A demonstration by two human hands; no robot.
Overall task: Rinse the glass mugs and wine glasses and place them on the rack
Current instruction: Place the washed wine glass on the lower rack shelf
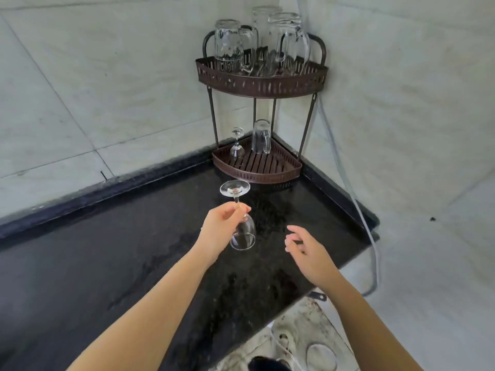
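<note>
My left hand [222,226] pinches the inverted wine glass [241,231] by its stem; my right hand [305,250] hangs loosely spread, empty. A wet stem could slip, or the bowl could knock the rack [257,170].

A black speckled countertop [112,253] fills the lower left and middle of the frame, its surface showing wet streaks. Pale marbled wall tiles [80,89] cover the upper left and right, meeting in a corner at the top centre. A grey hose [356,207] runs down the right wall past the counter's edge. At the bottom right lies a stained white floor [308,333].
</note>
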